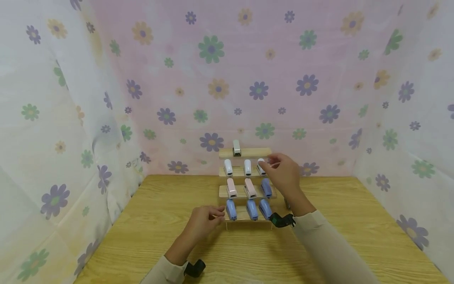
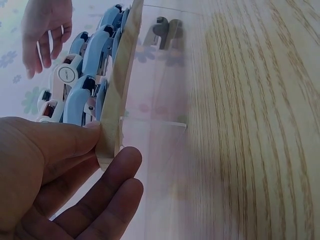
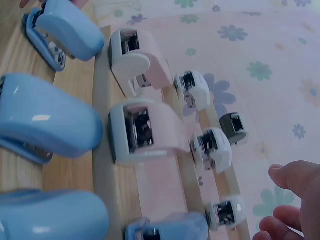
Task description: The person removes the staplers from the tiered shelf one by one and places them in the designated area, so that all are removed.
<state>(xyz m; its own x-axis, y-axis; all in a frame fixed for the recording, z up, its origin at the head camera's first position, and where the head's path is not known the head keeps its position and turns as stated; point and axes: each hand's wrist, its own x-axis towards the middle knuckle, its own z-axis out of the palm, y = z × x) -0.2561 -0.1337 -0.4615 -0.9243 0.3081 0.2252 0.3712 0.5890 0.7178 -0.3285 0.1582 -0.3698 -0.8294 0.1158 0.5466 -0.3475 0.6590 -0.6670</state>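
**Support at one side, reach at the other**

At left, we see the left hand (image 1: 205, 221) holding the tiered rack (image 1: 242, 214) by the end of its lowest shelf, the wood between thumb and fingers; how firmly they press, we cannot tell. At centre, we find blue staplers (image 1: 252, 209) lowest, then two pink staplers (image 1: 231, 187) with a darker blue stapler (image 1: 266, 188) to their right, white ones above, and a lone top stapler (image 1: 237, 147). At right, the outermost white stapler (image 3: 227, 212) stands on its shelf. We judge it light, stiff, rather slippery and not very fragile, best taken across its sides, clear of the hinge. It lies just beyond the fingertips of the right hand (image 1: 285, 175), whose thumb and fingers are apart with nothing between them in the right-wrist view.
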